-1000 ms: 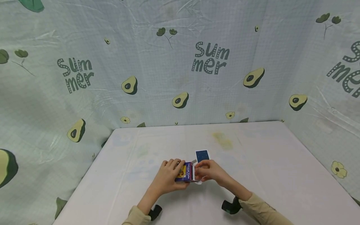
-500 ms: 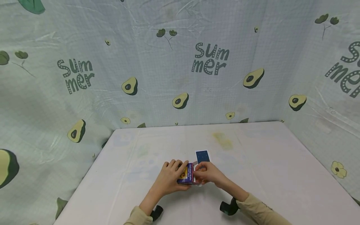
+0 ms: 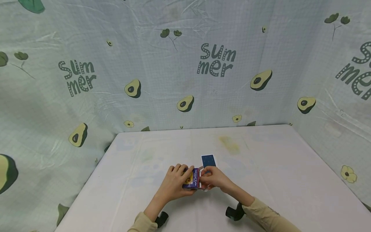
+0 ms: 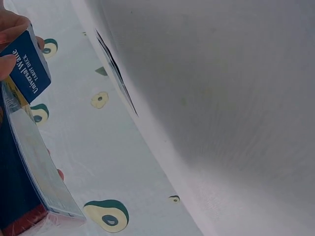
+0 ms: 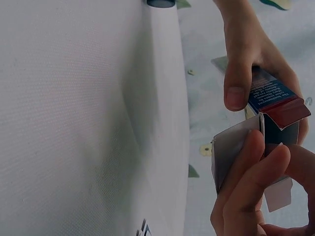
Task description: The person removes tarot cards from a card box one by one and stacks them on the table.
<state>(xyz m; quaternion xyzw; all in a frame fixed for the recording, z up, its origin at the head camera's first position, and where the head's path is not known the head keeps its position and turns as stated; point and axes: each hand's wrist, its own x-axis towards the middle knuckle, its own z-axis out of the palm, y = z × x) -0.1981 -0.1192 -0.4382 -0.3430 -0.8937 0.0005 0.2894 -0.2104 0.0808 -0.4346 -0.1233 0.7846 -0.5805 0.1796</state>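
Observation:
A blue and purple "Universal Waite" tarot deck box (image 3: 195, 178) lies on its side in my left hand (image 3: 174, 183), whose fingers and thumb span it from the left. Its flapped end faces right. There my right hand (image 3: 217, 178) has its fingers bent in at the mouth, pinching at the box edge. The right wrist view shows a pale flap (image 5: 236, 147) folded out beside those fingertips and a red band near the mouth. What lies inside the box is hidden by the fingers. Just beyond the right hand is a dark blue card (image 3: 208, 160) with a white border.
A white cloth covers the table (image 3: 150, 154), with a faint yellow stain (image 3: 229, 145) toward the back. Behind and at both sides hangs a printed curtain (image 3: 162, 71). Black cameras (image 3: 235, 212) hang under both wrists.
The box has shifted slightly right, and the right hand's fingers have closed in on its mouth. Over the last half second both hands stay nearly still.

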